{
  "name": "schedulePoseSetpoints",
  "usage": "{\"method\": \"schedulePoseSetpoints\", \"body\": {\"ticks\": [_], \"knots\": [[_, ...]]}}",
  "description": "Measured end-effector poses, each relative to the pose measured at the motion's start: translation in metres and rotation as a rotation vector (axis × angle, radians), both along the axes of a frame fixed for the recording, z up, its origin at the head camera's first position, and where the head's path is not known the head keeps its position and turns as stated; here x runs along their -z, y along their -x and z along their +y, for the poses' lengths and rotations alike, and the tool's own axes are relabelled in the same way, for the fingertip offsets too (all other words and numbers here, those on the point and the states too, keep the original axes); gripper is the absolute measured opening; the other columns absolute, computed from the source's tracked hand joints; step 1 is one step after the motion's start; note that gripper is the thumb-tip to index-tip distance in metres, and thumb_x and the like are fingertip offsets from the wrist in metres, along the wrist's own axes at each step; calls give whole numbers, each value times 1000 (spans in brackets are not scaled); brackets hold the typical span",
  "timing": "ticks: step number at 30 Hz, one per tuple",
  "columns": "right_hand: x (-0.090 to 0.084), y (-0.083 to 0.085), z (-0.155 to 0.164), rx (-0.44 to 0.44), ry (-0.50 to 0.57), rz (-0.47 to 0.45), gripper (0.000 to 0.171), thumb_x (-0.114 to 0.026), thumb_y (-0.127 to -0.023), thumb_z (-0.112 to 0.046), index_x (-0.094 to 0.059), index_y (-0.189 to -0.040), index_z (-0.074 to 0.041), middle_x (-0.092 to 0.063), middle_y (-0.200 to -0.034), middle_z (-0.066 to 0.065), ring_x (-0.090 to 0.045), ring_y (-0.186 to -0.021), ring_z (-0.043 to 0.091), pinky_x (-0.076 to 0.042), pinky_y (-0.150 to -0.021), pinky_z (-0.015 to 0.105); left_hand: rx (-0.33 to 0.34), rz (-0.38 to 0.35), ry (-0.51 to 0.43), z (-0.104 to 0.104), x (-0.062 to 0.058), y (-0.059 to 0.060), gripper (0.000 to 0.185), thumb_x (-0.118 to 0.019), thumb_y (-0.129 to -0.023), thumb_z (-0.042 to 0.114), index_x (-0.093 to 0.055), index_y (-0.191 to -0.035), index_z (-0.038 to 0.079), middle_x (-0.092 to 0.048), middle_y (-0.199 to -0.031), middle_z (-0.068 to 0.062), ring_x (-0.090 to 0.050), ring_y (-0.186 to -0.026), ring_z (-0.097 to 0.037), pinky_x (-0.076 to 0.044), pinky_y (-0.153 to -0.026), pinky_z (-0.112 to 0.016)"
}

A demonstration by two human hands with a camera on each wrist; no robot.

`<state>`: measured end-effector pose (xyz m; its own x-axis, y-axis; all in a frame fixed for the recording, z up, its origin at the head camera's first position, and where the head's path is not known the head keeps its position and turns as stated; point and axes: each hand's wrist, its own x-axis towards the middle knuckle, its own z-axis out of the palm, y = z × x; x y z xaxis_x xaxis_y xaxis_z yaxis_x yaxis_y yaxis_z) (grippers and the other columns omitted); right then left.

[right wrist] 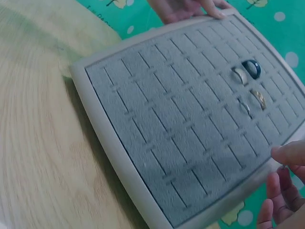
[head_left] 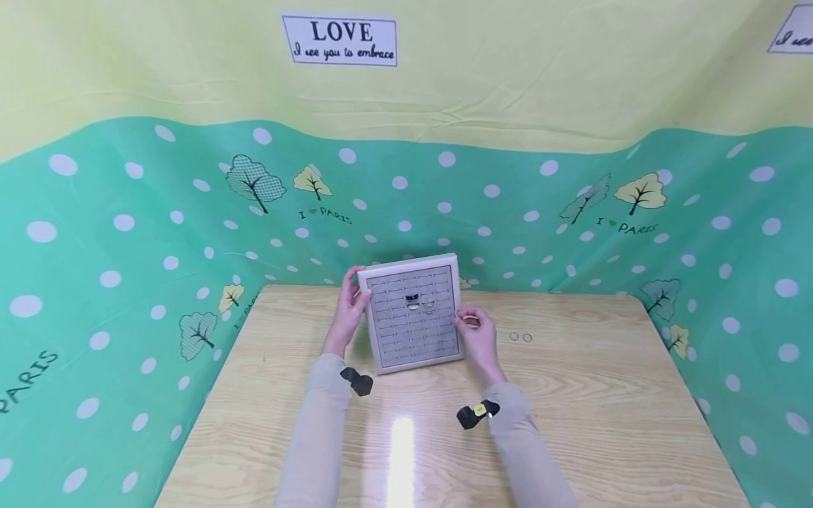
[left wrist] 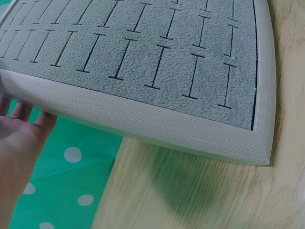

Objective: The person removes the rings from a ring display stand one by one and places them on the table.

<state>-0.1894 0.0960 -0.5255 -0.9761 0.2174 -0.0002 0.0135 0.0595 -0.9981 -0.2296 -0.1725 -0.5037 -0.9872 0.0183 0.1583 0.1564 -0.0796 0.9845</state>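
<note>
A ring display tray (head_left: 416, 339) with a pale frame and grey slotted padding leans tilted over the table. My left hand (head_left: 348, 310) grips its upper left edge, thumb on the front. Several rings sit in the slots: a dark ring (right wrist: 251, 69), a silver ring (right wrist: 239, 75), a gold-toned ring (right wrist: 258, 99) and a thin silver ring (right wrist: 245, 107). Beside the tray's right edge, my right hand (head_left: 479, 339) pinches a small ring (right wrist: 284, 166) between thumb and fingers; most of it is hidden. In the left wrist view, only bare slots of the tray show.
Two thin rings (head_left: 521, 337) lie on the wooden table (head_left: 603, 395) right of my right hand. Behind and at the sides hangs a green dotted cloth (head_left: 508, 233). Light glares off the table between my forearms.
</note>
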Motion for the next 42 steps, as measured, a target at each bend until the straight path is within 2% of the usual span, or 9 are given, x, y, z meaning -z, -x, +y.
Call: {"method": "schedulePoseSetpoints", "body": {"ticks": [5, 9, 12, 19, 27, 34, 42], "knots": [[5, -1, 15, -6, -30, -48, 12, -66, -87, -2, -60, -97, 1, -60, -106, 14, -55, -92, 23, -48, -77, 30, 6, 8, -7, 0, 0, 0, 54, -44, -98, -3, -27, -147, 13, -49, -132, -22, -55, -112, -34, -49, -90, -42], [11, -2, 27, -4, -48, -60, 13, -65, -87, 0, -60, -99, 2, -59, -107, 15, -54, -92, 25, -48, -80, 37, 10, 21, -16, 0, 0, 0, 53, -44, -98, -4, -29, -146, 15, -49, -131, -22, -57, -108, -30, -51, -87, -38], [17, -2, 36, -5, -57, -70, 13, -64, -88, 1, -60, -100, 2, -58, -108, 16, -54, -92, 24, -49, -82, 38, 10, 23, -21, 1, 1, 0, 53, -44, -98, -4, -30, -145, 15, -49, -131, -22, -57, -107, -29, -51, -86, -37], [33, -7, 60, 39, -127, -67, 9, -65, -87, 0, -61, -95, 0, -62, -106, 14, -55, -86, 19, -47, -71, 23, 8, 14, -9, 1, 3, 2, 53, -45, -98, -3, -30, -145, 17, -49, -131, -22, -56, -110, -33, -50, -89, -40], [46, -18, 87, 44, -205, -106, 13, -64, -89, -2, -61, -101, 3, -60, -107, 16, -53, -86, 17, -44, -71, 22, 16, 1, -13, -1, 3, 2, 54, -45, -99, -1, -28, -147, 15, -48, -133, -21, -53, -115, -36, -47, -94, -46], [57, -22, 105, 77, -233, -91, 14, -65, -87, 0, -62, -100, 5, -62, -103, 17, -53, -82, 13, -43, -68, 18, 23, 4, -17, -1, 2, 2, 54, -46, -99, 0, -29, -147, 16, -47, -134, -23, -51, -117, -40, -45, -96, -50], [63, -20, 130, 64, -342, -104, 15, -63, -89, 0, -62, -102, 4, -60, -104, 18, -52, -87, 18, -43, -72, 18, 16, 18, -18, 0, 2, 1, 52, -46, -98, -1, -32, -144, 19, -47, -134, -22, -52, -117, -39, -45, -96, -50]]}}
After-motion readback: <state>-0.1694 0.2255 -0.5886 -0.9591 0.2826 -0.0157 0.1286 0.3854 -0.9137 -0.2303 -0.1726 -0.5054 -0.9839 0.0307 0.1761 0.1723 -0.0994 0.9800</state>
